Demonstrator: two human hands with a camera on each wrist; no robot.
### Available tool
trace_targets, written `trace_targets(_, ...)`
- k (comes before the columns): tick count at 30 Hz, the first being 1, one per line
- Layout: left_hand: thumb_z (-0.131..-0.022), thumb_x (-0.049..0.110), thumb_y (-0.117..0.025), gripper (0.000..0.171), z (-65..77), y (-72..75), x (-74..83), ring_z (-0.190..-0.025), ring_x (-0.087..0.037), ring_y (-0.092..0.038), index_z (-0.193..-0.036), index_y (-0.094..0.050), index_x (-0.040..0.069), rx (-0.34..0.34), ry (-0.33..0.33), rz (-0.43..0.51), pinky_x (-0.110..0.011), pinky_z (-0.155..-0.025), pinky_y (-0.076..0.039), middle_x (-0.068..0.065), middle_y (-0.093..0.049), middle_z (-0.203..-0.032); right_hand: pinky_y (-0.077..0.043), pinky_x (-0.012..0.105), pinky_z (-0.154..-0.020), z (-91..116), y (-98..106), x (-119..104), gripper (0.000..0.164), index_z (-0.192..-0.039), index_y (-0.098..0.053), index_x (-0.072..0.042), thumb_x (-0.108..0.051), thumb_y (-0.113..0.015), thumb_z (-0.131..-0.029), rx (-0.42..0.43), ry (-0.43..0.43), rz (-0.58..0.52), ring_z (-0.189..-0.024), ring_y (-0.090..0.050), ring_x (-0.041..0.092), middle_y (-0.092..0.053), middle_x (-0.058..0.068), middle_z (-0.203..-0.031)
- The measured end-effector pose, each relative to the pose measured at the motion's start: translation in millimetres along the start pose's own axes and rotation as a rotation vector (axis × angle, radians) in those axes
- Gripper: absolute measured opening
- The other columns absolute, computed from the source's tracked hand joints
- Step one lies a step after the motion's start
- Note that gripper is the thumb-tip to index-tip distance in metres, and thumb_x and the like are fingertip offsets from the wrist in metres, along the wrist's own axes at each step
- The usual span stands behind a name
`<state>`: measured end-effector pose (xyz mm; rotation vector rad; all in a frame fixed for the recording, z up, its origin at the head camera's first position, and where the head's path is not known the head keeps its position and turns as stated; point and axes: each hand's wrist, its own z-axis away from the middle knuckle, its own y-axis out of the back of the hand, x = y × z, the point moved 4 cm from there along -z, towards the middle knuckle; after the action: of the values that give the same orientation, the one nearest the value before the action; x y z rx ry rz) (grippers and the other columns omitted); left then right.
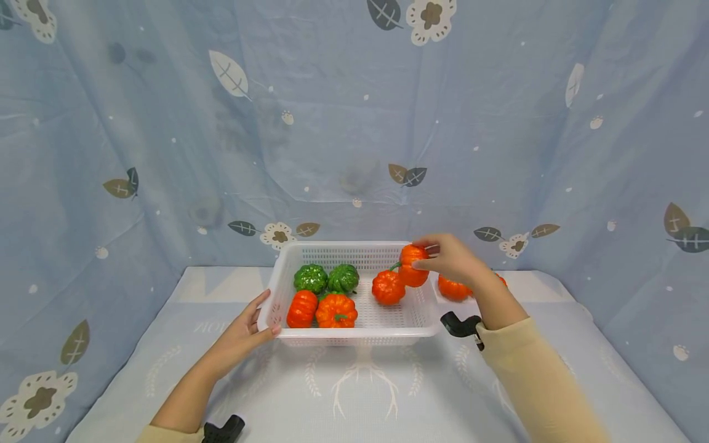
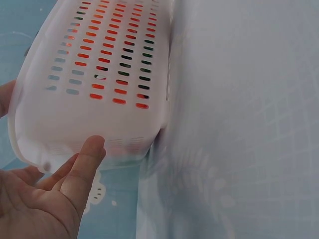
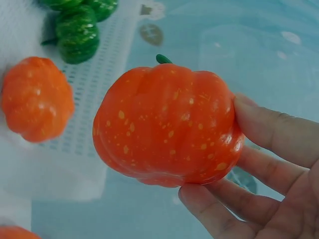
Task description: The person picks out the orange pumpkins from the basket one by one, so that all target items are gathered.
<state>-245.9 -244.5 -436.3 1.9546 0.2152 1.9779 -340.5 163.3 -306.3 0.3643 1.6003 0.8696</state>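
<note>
My right hand (image 1: 451, 255) pinches a small orange toy pumpkin (image 3: 169, 124) between thumb and fingertips. Yellow flecks and a short green stem show on it in the right wrist view. It is held above the right end of a white plastic basket (image 1: 354, 333). At the basket's left end, my left hand (image 1: 246, 329) grips the rim, with a digit against the slotted wall in the left wrist view. Inside the basket, two green pumpkins (image 1: 311, 279) sit behind two orange pumpkins (image 1: 336, 311) on the left. Another orange pumpkin (image 1: 388, 288) stands right of centre.
Beyond the basket's right end, orange pumpkins (image 1: 453, 288) lie on the table, partly hidden behind my right wrist. A pale patterned cloth (image 1: 365, 394) covers the table. Blue patterned curtains (image 1: 354, 135) hang behind and along both sides.
</note>
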Motion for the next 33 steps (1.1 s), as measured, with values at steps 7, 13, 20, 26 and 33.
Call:
trace_targets(7, -0.091, 0.027, -0.073, 0.092, 0.3, 0.3, -0.2, -0.133, -0.041, -0.048, -0.161, -0.014, 0.022, 0.002, 0.006, -0.009, -0.050, -0.099, -0.049, -0.024, -0.037, -0.155, -0.047, 0.054, -0.101, 31.7, 22.0, 12.5, 0.058, -0.142, -0.054, -0.006, -0.027, -0.075, -0.092, 0.099, -0.026, -0.015, -0.129, -0.050, 0.041, -0.054, 0.021, -0.139)
trace_targets(13, -0.091, 0.026, -0.073, 0.092, 0.6, 0.8, 0.5, -0.134, -0.042, -0.047, -0.161, -0.013, 0.021, -0.001, -0.004, -0.002, -0.049, -0.098, -0.050, -0.025, -0.036, -0.155, -0.046, 0.058, -0.099, 51.1, 33.6, 30.9, 0.060, -0.145, -0.051, -0.009, -0.031, -0.072, -0.093, 0.173, -0.054, -0.007, -0.132, -0.047, 0.045, -0.048, 0.023, -0.145)
trace_targets(20, -0.092, 0.024, -0.072, 0.091, -1.0, 0.0, -2.0, -0.135, -0.042, -0.046, -0.162, -0.013, 0.021, -0.013, -0.010, 0.009, -0.047, -0.098, -0.050, -0.025, -0.036, -0.155, -0.046, 0.061, -0.097, 70.9, 48.5, 64.4, 0.066, -0.150, -0.045, -0.009, -0.037, -0.069, -0.095, 0.280, -0.104, -0.048, -0.135, -0.041, 0.049, -0.042, 0.024, -0.150)
trace_targets(26, -0.093, 0.023, -0.072, 0.091, -1.6, 1.0, -3.2, -0.135, -0.043, -0.045, -0.162, -0.012, 0.020, -0.015, -0.025, 0.006, -0.045, -0.097, -0.051, -0.026, -0.037, -0.154, -0.042, 0.065, -0.099, 83.0, 62.4, 91.2, 0.074, -0.151, -0.040, -0.002, -0.043, -0.067, -0.095, 0.373, -0.106, -0.087, -0.133, -0.041, 0.051, -0.044, 0.030, -0.146)
trace_targets(33, -0.092, 0.023, -0.072, 0.091, -1.2, 1.5, -3.9, -0.135, -0.043, -0.045, -0.162, -0.013, 0.021, -0.016, -0.020, 0.008, -0.045, -0.097, -0.051, -0.026, -0.036, -0.154, -0.041, 0.065, -0.099, 93.3, 72.4, 123.2, 0.077, -0.150, -0.037, 0.005, -0.044, -0.064, -0.097, 0.414, -0.178, -0.085, -0.130, -0.044, 0.052, -0.043, 0.034, -0.144)
